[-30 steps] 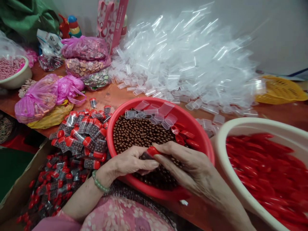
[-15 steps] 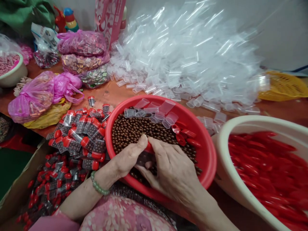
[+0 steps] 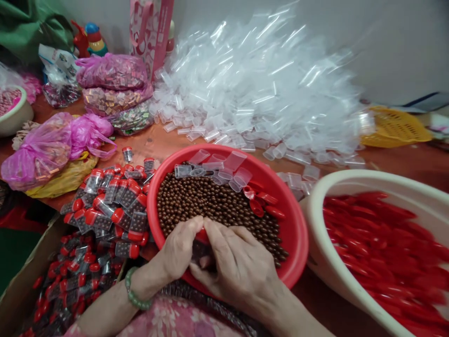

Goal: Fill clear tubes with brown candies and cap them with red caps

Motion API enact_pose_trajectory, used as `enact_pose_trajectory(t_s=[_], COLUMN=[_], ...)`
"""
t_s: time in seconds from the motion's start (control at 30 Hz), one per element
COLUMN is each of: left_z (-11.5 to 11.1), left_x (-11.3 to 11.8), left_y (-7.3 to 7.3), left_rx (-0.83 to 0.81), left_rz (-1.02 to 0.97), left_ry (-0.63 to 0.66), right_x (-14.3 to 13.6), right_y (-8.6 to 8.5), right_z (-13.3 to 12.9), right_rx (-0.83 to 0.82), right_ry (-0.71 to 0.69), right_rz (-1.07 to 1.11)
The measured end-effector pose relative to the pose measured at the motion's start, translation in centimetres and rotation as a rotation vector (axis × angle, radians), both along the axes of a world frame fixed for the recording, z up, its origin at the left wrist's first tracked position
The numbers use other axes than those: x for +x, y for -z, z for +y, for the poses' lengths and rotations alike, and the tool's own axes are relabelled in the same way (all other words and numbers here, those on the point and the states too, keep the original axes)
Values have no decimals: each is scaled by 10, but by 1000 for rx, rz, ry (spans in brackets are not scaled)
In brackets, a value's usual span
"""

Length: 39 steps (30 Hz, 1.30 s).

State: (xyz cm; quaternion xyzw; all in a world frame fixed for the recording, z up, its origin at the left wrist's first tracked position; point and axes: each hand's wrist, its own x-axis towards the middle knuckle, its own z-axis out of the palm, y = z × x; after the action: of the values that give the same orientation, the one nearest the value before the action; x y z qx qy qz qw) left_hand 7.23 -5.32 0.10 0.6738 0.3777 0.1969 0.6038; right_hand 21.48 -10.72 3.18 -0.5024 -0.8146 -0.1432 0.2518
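Both my hands come together over the near rim of a red basin (image 3: 301, 234), closed around one small clear container (image 3: 200, 248) with a red cap and dark balls inside. My left hand (image 3: 180, 248) presses its thumb and fingers at the cap end. My right hand (image 3: 242, 262) wraps the container's other side, its fingertips meeting the left ones at the top. Brown balls (image 3: 196, 201) fill the basin below. Several clear empty tubes (image 3: 233, 161) and a few red caps (image 3: 257, 208) lie on the balls along the basin's far right side.
Filled red-capped containers (image 3: 108, 206) are heaped left of the basin, with more in a cardboard box (image 3: 31, 262) below. A large pile of clear tubes (image 3: 263, 93) stands behind. A white tub (image 3: 315, 201) of red caps is at right; pink bags (image 3: 112, 72) sit back left.
The view has shifted slightly. My hands have drawn lower and closer to me, still together on the container, with the left fingers now more closed over the cap.
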Motion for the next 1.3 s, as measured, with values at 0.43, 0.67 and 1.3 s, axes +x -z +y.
enact_pose_trajectory(t_s=[0.43, 0.67, 1.3], left_z=[68, 87, 94], left_x=[-95, 5, 17], left_y=[-50, -38, -22], left_rx=[866, 1030, 826], left_rz=[657, 563, 612], left_ry=[-460, 127, 347], right_x=[99, 88, 92], right_y=[10, 13, 32], right_z=[51, 94, 98], right_rx=[-566, -632, -769], right_ry=[306, 315, 237], right_rz=[39, 2, 286])
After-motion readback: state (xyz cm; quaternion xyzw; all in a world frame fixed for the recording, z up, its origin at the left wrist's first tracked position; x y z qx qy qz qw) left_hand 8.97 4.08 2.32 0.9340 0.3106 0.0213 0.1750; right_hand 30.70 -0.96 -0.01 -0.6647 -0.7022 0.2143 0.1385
